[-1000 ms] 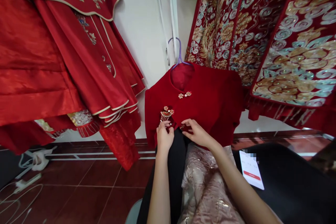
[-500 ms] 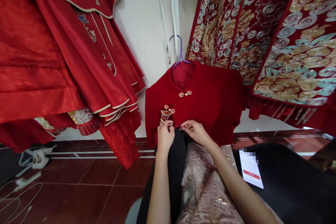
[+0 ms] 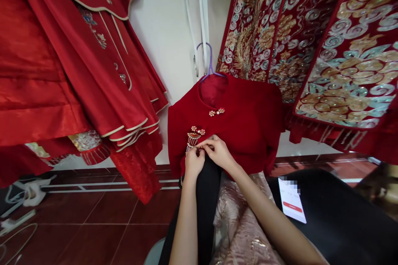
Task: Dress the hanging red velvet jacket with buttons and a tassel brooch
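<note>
A dark red velvet top (image 3: 248, 120) hangs on a purple hanger (image 3: 209, 63) in front of me. A pearl clasp (image 3: 217, 112) closes its collar, and a gold tasselled ornament (image 3: 193, 136) sits lower on its front. My left hand (image 3: 194, 161) is closed on the fabric edge just under that ornament. My right hand (image 3: 217, 151) pinches a small fastening on the front opening, its fingertips meeting the left hand's. What the fingers pinch is too small to make out clearly.
Red satin robes (image 3: 77, 70) hang at the left. Heavily embroidered red and gold panels (image 3: 326, 37) hang at the right. A phone (image 3: 291, 200) lies on a black surface (image 3: 342, 219) at my right. Pink brocade cloth (image 3: 242, 223) covers my lap. White cables (image 3: 21, 198) lie on the red tile floor.
My right hand has moved left and up along the front opening until it meets my left hand beside the tasselled ornament. The view has shifted slightly.
</note>
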### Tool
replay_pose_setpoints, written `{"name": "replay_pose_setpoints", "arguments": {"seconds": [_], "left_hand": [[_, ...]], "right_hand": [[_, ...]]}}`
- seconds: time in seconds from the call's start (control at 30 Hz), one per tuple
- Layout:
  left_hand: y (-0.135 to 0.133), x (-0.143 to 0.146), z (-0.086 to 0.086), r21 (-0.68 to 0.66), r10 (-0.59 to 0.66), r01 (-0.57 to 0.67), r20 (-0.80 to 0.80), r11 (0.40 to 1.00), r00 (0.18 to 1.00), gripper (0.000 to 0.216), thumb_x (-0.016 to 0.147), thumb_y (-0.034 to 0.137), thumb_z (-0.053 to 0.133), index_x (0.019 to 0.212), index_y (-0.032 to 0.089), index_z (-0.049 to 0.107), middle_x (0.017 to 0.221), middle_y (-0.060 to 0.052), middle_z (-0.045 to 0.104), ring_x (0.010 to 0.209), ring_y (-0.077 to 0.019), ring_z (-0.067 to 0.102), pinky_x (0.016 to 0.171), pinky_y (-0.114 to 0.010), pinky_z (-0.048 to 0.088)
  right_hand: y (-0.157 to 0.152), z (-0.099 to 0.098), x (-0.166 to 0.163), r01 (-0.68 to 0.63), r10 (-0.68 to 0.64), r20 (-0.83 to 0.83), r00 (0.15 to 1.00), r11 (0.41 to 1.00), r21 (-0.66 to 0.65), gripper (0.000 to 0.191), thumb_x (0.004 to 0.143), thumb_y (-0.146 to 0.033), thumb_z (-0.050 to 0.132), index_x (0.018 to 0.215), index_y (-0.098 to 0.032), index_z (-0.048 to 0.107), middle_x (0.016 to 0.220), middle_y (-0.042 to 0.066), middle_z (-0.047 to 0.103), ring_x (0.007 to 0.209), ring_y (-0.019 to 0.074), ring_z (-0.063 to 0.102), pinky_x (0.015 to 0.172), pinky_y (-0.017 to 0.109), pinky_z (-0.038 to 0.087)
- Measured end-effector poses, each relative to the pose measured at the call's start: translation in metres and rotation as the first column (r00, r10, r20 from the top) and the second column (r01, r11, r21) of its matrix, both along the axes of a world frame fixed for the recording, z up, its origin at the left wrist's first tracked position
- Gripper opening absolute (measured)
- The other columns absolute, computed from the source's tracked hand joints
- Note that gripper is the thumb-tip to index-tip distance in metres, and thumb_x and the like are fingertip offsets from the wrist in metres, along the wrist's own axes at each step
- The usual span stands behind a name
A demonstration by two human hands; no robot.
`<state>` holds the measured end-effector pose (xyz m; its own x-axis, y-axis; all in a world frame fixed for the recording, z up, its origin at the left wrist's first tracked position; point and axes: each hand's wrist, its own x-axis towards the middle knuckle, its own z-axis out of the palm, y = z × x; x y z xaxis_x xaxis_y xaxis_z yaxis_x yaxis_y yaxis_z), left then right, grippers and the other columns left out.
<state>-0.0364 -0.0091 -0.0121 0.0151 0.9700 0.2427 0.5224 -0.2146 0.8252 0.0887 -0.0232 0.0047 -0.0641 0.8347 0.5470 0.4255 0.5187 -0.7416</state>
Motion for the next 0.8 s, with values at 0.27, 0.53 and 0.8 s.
{"name": "replay_pose_setpoints", "arguments": {"seconds": [0.27, 0.53, 0.8], "left_hand": [[0.02, 0.004, -0.008, 0.022, -0.107, 0.105, 0.213, 0.994, 0.971, 0.011, 0.07, 0.006, 0.062, 0.076, 0.013, 0.065, 0.083, -0.006, 0.071, 0.079, -0.0147, 0.066, 0.081, -0.029, 0.051], [0.021, 0.005, -0.012, 0.049, -0.045, 0.031, 0.312, 0.998, 0.949, 0.018, 0.069, 0.003, 0.061, 0.082, 0.015, 0.063, 0.085, -0.005, 0.07, 0.078, -0.0129, 0.065, 0.08, -0.029, 0.052], [0.021, 0.0, -0.013, 0.05, -0.08, 0.066, 0.391, 0.997, 0.917, 0.017, 0.071, 0.008, 0.065, 0.087, 0.012, 0.069, 0.089, -0.009, 0.073, 0.083, -0.0159, 0.069, 0.084, -0.03, 0.053]], "right_hand": [[0.008, -0.011, 0.012, 0.198, -0.198, 0.121, 0.973, 0.98, 0.011, 0.033, 0.089, -0.013, 0.048, 0.114, -0.022, 0.068, 0.09, 0.007, 0.056, 0.082, 0.0175, 0.058, 0.084, 0.034, 0.049], [0.018, 0.002, 0.021, 0.09, -0.067, 0.244, 0.967, 0.992, -0.088, 0.032, 0.084, -0.009, 0.051, 0.102, -0.023, 0.073, 0.09, 0.006, 0.064, 0.078, 0.0165, 0.061, 0.08, 0.031, 0.051], [0.014, -0.007, 0.008, 0.141, -0.125, 0.241, 0.963, 0.989, -0.049, 0.03, 0.088, -0.016, 0.05, 0.11, -0.02, 0.07, 0.095, 0.01, 0.06, 0.079, 0.0172, 0.06, 0.08, 0.032, 0.051]]}}
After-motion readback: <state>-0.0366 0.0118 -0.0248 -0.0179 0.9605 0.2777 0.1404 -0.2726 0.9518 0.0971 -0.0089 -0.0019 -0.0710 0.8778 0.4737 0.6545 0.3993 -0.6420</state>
